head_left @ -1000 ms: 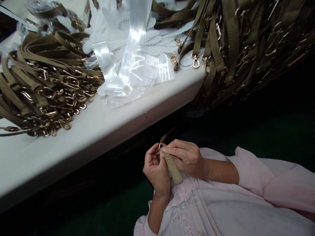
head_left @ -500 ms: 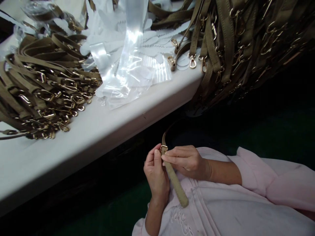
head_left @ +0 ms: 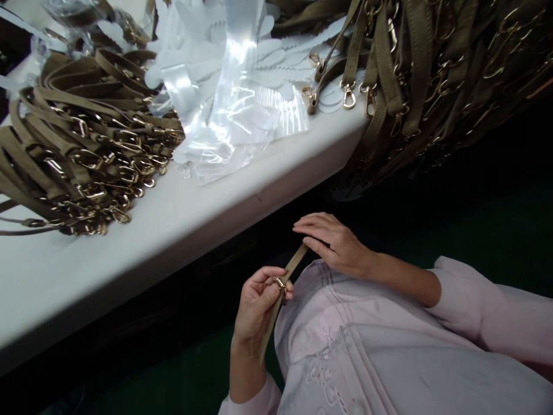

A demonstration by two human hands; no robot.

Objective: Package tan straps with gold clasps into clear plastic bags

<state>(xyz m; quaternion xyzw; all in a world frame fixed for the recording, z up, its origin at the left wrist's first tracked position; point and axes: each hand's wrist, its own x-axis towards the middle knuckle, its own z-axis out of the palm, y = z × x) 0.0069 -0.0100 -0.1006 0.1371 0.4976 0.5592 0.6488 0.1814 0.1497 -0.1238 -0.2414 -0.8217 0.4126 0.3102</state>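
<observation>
L hand (head_left: 256, 305) pinches strap (head_left: 296, 261) at its buckle (head_left: 280, 283), prob. to steady the metal. Strap runs betw. hands, up to R hand's (head_left: 340, 245) thumb; R fingers near straight, can't tell if gripping. Past L hand, strap pile (head_left: 71, 101) on table (head_left: 173, 216), hardware bunched, prob. for neatness.

The left hand (head_left: 256, 302) is closed in a pinch, its thumb stretched toward curled fingers, and the bare left forearm (head_left: 247, 372) rises to it from the lower edge of the view. The right hand (head_left: 341, 245) shows its back, the fingers long, only gently bent and close together, with the thumb just beside them, pointing the same way. The right forearm (head_left: 401, 276) slants in from the right. The two hands are apart.
</observation>
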